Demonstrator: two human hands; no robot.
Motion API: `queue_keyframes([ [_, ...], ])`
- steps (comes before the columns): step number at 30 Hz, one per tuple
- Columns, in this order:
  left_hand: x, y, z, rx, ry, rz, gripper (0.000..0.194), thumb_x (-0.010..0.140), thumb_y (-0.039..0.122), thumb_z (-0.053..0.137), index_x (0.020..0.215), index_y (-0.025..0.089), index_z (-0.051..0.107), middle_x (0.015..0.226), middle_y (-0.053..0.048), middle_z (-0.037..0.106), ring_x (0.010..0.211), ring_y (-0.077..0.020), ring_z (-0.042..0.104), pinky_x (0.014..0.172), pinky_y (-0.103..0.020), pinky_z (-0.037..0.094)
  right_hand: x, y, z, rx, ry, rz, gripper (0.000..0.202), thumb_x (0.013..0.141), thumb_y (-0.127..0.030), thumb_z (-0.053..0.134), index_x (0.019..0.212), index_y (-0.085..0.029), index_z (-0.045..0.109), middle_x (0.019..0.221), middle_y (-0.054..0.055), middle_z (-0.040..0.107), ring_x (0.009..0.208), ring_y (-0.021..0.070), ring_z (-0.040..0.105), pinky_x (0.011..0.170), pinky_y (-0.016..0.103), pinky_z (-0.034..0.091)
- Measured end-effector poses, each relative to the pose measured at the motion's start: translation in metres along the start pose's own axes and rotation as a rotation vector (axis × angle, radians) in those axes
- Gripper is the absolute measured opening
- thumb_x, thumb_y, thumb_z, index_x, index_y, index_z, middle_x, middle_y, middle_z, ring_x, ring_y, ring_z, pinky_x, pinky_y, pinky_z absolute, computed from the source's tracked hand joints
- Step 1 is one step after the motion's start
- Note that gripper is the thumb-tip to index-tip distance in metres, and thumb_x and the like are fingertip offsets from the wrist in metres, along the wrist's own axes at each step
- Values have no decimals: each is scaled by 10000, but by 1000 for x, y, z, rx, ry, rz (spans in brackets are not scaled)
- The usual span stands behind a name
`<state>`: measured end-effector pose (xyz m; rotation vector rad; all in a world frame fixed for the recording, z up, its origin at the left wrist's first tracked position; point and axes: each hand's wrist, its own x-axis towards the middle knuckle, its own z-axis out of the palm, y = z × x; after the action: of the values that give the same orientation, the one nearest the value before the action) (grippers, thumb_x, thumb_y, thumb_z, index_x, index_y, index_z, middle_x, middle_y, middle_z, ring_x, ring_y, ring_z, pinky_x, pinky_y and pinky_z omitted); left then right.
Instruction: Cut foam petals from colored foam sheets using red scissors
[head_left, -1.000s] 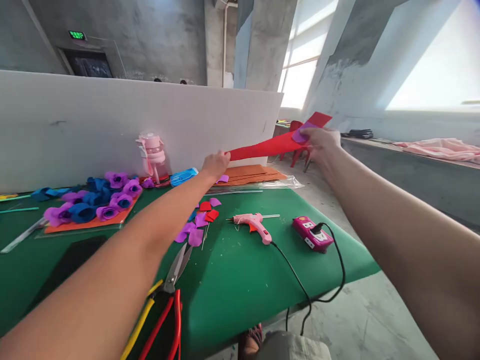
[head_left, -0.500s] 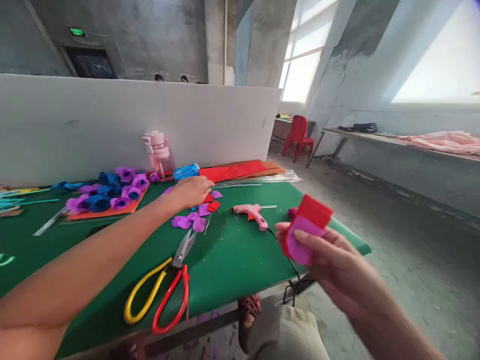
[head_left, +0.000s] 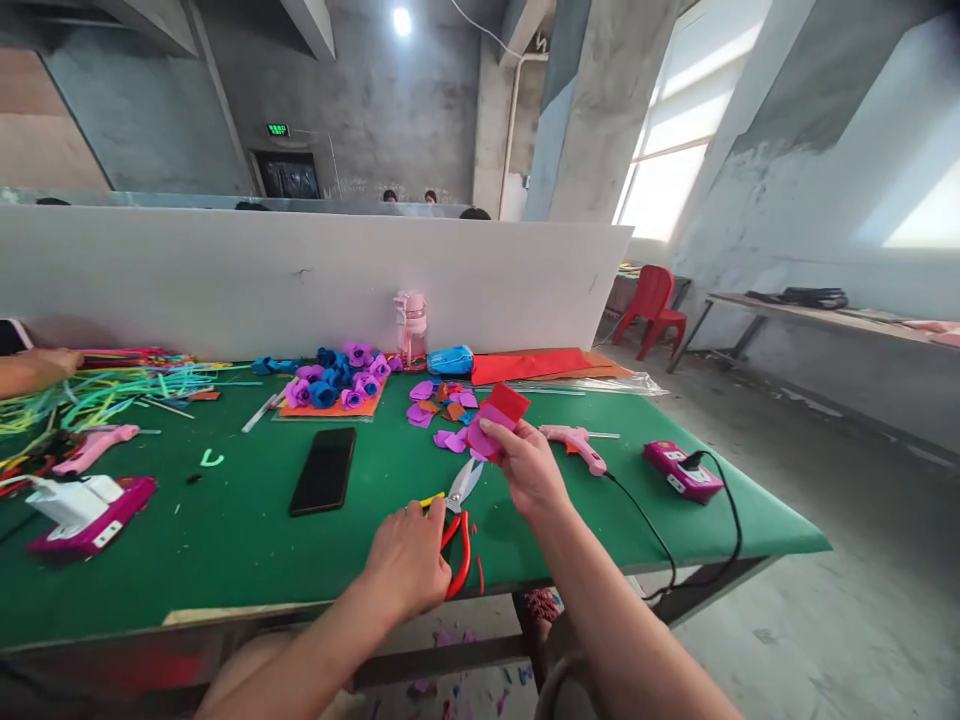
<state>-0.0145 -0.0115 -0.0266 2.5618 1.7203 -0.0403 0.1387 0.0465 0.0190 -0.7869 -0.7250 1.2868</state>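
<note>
My left hand [head_left: 407,558] is closed over the yellow handle of the scissors [head_left: 466,482], which lie on the green table with the blades pointing away. Their red handle [head_left: 466,565] shows beside my fingers. Between thumb and fingers, my right hand [head_left: 534,468] pinches a red strip of paper [head_left: 510,402] with a purple petal-shaped piece [head_left: 486,432] on top. Just behind it lie loose purple petals [head_left: 421,412] and small brown pieces [head_left: 454,410]. A pink glue gun [head_left: 576,440] rests to the right of that hand.
Purple and blue paper flowers [head_left: 337,378] sit at the back, near a pink bottle [head_left: 411,325]. A black phone [head_left: 324,470] lies left of centre. A power strip [head_left: 682,470] with a cord is at right. Another person's hand [head_left: 41,370] reaches in among coloured sticks [head_left: 150,378].
My left hand has come back from the petal pile to the scissors handles. My right hand, still holding the red and purple paper, has moved in toward the middle. The view has turned left.
</note>
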Motion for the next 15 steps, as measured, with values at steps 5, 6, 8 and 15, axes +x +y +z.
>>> queue_keyframes([
  [5, -8, -26, -3, -137, -34, -31, 510, 605, 89, 475, 1106, 181, 453, 881, -94, 621, 752, -264, 624, 580, -288, 394, 12, -4, -18, 97, 160, 44, 211, 506, -160, 802, 651, -169, 648, 632, -9, 690, 557, 115, 617, 507, 201, 494],
  [6, -11, -32, -3, -195, -53, -51, 489, 601, 84, 476, 1075, 201, 445, 851, -65, 617, 717, -240, 617, 551, -265, 368, 16, -8, -22, 114, 199, 60, 210, 509, -138, 796, 644, -172, 639, 628, -15, 688, 556, 111, 619, 496, 192, 496],
  [8, -17, -45, -6, -339, -90, -94, 443, 594, 71, 476, 1005, 230, 427, 775, -6, 596, 657, -190, 591, 516, -229, 327, 22, -15, -30, 153, 286, 41, 205, 532, -113, 776, 651, -178, 623, 629, -26, 688, 554, 104, 621, 479, 182, 502],
  [15, -25, -75, -17, -459, -26, -163, 388, 704, 116, 483, 1062, 255, 430, 831, 15, 621, 726, -158, 611, 576, -205, 362, 36, -26, -46, 234, 472, -154, 157, 613, -117, 714, 691, -184, 595, 599, -62, 665, 486, 72, 587, 416, 152, 472],
])
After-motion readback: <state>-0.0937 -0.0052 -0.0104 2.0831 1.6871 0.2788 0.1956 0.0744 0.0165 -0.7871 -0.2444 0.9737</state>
